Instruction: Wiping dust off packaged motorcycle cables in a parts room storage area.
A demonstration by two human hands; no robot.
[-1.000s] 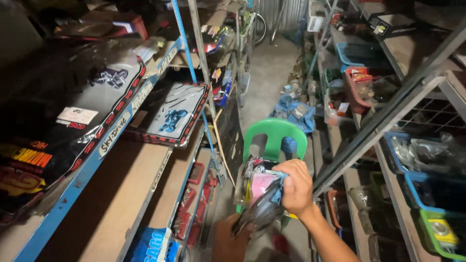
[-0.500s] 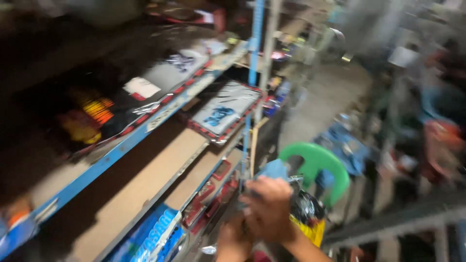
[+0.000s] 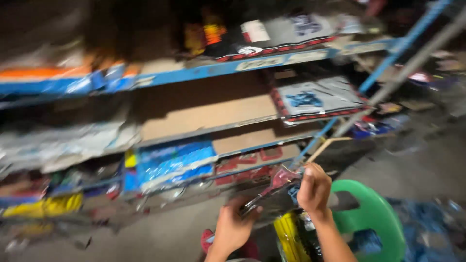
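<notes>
My right hand (image 3: 314, 187) is closed on the top of a bundle of clear plastic packets (image 3: 291, 228) with yellow, pink and blue contents, held above a green plastic stool (image 3: 374, 213). My left hand (image 3: 234, 227) grips the lower left edge of the same bundle. The picture is blurred, so the packets' contents are hard to tell. Both hands are low in the view, in front of a blue metal shelf rack (image 3: 213, 68).
The rack holds flat printed packages (image 3: 315, 99), a bare cardboard shelf board (image 3: 204, 116), blue packets (image 3: 170, 162), red packs (image 3: 242, 167) and yellow items (image 3: 43, 206). A slanted metal post (image 3: 388, 85) stands at the right. Concrete floor (image 3: 417, 165) lies beyond the stool.
The view has swung left toward the shelves. My left hand has come up and taken hold of the bundle that my right hand held alone.
</notes>
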